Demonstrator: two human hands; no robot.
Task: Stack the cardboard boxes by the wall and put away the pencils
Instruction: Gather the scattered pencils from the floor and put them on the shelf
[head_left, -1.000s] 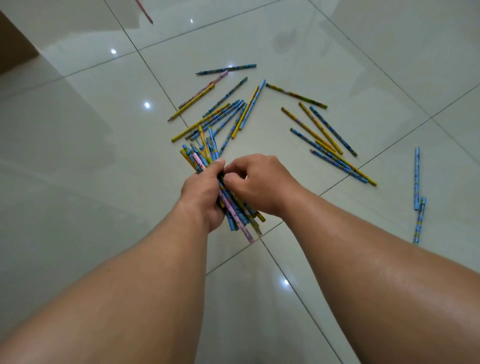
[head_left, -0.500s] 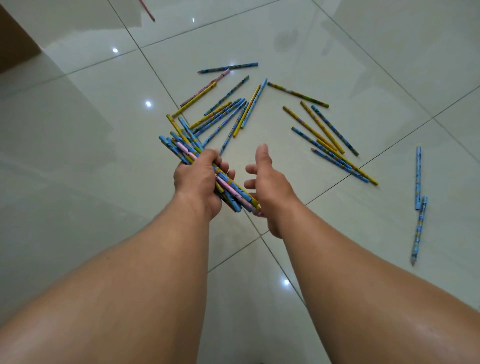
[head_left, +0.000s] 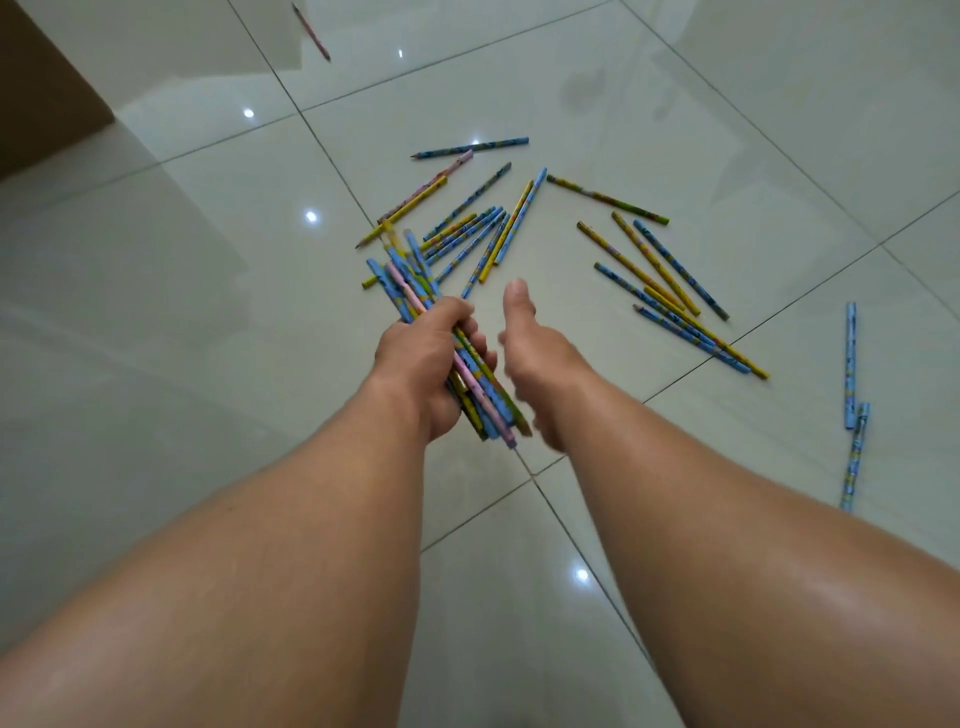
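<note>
Bundle of pencils (head_left: 410, 286) now steeper in the grip than half a second ago | cardboard box (head_left: 41, 93) far left on floor (head_left: 208, 364) | left hand (head_left: 426, 364) fingers curled round bundle, above tiles | right hand (head_left: 540, 364) just beside, thumb raised, fingers loose, holding nothing | loose pencils (head_left: 665, 291) scattered on tiles beyond; two far right

A bundle (head_left: 410, 283) sat in the left hand (head_left: 423, 358), the right hand (head_left: 535, 358) just beside it. Loose pencils (head_left: 483, 228) lay beyond on the floor (head_left: 182, 312); a box (head_left: 41, 88) stood far left.
</note>
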